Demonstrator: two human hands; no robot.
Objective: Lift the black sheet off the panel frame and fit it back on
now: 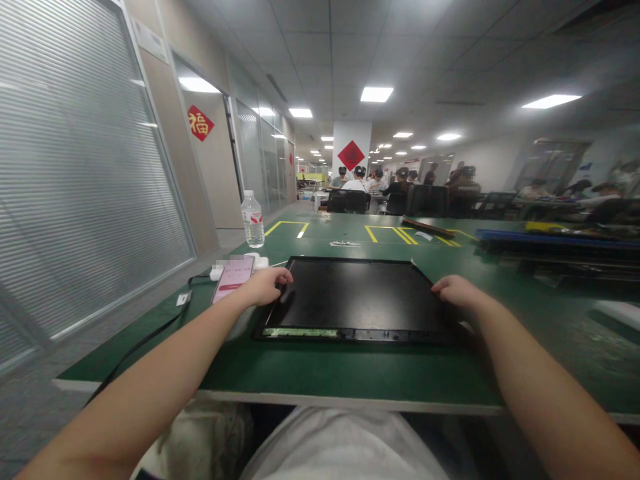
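A black flat screen panel (357, 293) lies before me with its dark face up. Along its near edge runs a narrow strip, with a green circuit board (300, 332) showing on the left part. My left hand (267, 285) is closed on the panel's left edge, thumb and fingers curled near the far left corner. On the opposite side, my right hand (457, 291) pinches the right edge; some of its fingers are hidden beneath or behind the wrist. Whether the panel rests fully on the table or is slightly raised, I cannot tell.
On the green table (320, 373), a phone (234, 279) lies by my left forearm, near a water bottle (253, 223) and a black cable (145, 347). Long dark strips (555, 250) are stacked at right, near a white object (620, 313). People sit farther back.
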